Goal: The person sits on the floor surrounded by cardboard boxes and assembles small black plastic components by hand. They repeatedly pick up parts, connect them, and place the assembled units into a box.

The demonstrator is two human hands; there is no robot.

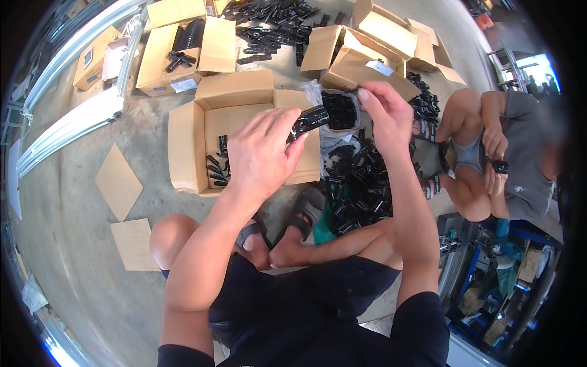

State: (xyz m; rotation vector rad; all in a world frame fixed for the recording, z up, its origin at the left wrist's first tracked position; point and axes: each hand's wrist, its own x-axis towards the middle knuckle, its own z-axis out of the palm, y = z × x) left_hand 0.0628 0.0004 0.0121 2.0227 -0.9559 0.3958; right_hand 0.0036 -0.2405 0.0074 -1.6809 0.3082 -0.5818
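My left hand (254, 153) is closed around a shiny black plastic part (312, 119), which has a round hole in its side and points to the right. To its right, the thumb and fingertips of my right hand (389, 116) are pinched together; whatever they hold is too small to make out. Below my left hand stands an open cardboard box (185, 147) with several black parts (215, 170) inside. Between my hands lies a container lined with clear plastic, full of small black pieces (338, 109). A heap of black parts (364, 189) lies below my right hand.
Another open box (168, 61) with black parts stands at the far left, and more cardboard boxes (367, 52) at the far right. Black parts (275, 27) are strewn on the floor between them. On the right sits another person (516, 140) holding a small black thing.
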